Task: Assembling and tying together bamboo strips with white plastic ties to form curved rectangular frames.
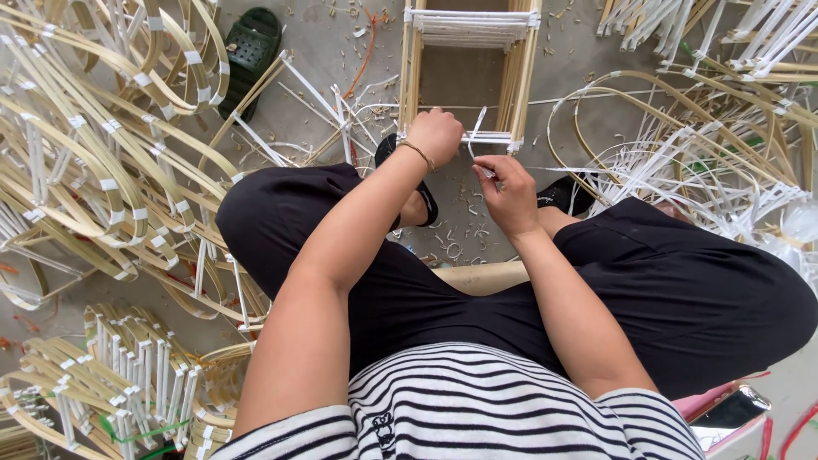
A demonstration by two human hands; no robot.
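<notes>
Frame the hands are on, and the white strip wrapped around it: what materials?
Frame: looks like rattan or bamboo cane, pale tan, matte, unpainted round rods. White strip: likely plastic strapping, flat, uniformly white, slightly glossy; could be coated paper. Left hand presses the joint; right hand pinches the strip.

Phone at lower right corner, well apart from fingers of right hand, beyond right knee. Flat rectangular slab, dark glossy screen, unlit, in pink case, lying tilted on floor. Partly cut by trouser leg. No packages, labels or signs visible.
</notes>
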